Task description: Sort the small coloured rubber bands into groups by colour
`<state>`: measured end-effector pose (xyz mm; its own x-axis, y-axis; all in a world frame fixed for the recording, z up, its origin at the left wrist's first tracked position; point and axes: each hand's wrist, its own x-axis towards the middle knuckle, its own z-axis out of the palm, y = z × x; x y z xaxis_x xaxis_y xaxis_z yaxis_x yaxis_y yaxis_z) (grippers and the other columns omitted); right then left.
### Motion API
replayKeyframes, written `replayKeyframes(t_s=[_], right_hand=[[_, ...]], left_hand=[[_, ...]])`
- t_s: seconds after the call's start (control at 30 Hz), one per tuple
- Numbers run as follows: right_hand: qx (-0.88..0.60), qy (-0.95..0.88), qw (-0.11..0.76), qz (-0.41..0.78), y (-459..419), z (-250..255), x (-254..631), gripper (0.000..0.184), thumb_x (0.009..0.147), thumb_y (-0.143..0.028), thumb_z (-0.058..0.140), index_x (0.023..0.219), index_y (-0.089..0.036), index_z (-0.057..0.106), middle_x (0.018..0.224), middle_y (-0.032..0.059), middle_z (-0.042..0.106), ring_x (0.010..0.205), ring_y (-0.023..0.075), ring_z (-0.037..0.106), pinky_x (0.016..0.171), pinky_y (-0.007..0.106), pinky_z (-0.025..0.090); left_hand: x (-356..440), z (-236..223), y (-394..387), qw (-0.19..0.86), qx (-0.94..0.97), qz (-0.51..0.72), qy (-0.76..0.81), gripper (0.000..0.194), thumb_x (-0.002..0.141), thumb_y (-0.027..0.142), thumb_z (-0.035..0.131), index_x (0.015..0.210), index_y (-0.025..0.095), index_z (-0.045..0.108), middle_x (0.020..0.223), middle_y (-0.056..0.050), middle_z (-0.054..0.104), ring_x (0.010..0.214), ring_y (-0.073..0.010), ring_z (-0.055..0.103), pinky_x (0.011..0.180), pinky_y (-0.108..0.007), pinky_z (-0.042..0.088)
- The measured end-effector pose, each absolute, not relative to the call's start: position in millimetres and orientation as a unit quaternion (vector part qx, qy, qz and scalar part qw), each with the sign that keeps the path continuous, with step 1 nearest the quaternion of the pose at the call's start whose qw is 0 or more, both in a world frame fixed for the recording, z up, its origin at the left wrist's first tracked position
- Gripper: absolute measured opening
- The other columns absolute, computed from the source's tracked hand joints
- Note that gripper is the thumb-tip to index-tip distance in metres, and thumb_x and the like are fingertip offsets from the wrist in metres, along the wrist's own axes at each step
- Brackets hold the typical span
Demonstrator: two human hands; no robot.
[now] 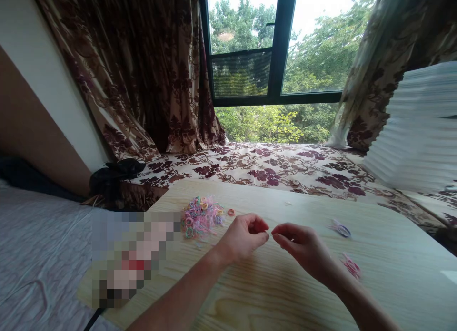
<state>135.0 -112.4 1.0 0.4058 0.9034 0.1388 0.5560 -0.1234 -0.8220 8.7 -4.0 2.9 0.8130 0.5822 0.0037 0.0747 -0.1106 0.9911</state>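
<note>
My left hand point(244, 236) is over the middle of the wooden table, thumb and fingers pinched together. Facing it, close to its fingertips, my right hand point(302, 243) is pinched in the same way. Whatever lies between the fingers is too small to make out. A heap of colourful small hair ties point(203, 217), mixed with clear strands, sits to the left of my left hand. Between the heap and that hand lies a single orange-red hair tie point(231, 212). Right of my right hand are a purple hair tie bundle point(341, 229) and a pink hair tie bundle point(352, 266).
The light wooden table point(271, 297) has rounded corners. A blurred-out patch point(139, 259) covers its left side, with a black cable below it. Beyond stands a floral-covered window ledge point(257, 167) with curtains. White ridged foam point(421, 131) is at the right.
</note>
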Motion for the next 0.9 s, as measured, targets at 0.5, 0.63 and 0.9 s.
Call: replayKeyframes(t_s=[0.5, 0.63, 0.9], right_hand=[[-0.9, -0.372, 0.223, 0.034, -83, 7, 243, 0.029, 0.074, -0.033, 0.049, 0.081, -0.019, 0.072, 0.071, 0.0053, 0.07, 0.066, 0.0185, 0.062, 0.055, 0.025, 0.04], [-0.9, -0.391, 0.184, 0.054, -77, 5, 252, 0.024, 0.072, -0.025, 0.049, 0.071, -0.018, 0.073, 0.066, 0.004, 0.069, 0.065, 0.0164, 0.062, 0.054, 0.023, 0.039], [-0.905, -0.403, 0.12, 0.072, -49, 7, 256, 0.028, 0.077, -0.037, 0.054, 0.089, -0.018, 0.071, 0.087, 0.007, 0.071, 0.072, 0.0164, 0.064, 0.058, 0.023, 0.042]], left_hand=[[15, 0, 5, 0.603, 0.71, 0.248, 0.267, 0.015, 0.066, 0.013, 0.057, 0.081, 0.01, 0.059, 0.06, 0.002, 0.052, 0.056, -0.0073, 0.046, 0.053, -0.019, 0.035], [13, 1, 9, 0.595, 0.708, 0.261, 0.277, 0.016, 0.066, 0.014, 0.058, 0.081, 0.01, 0.059, 0.064, 0.002, 0.052, 0.059, -0.0076, 0.047, 0.054, -0.019, 0.036], [10, 6, 14, 0.6, 0.7, 0.269, 0.278, 0.016, 0.067, 0.016, 0.058, 0.082, 0.01, 0.059, 0.066, 0.0, 0.055, 0.059, -0.0075, 0.047, 0.054, -0.018, 0.037]])
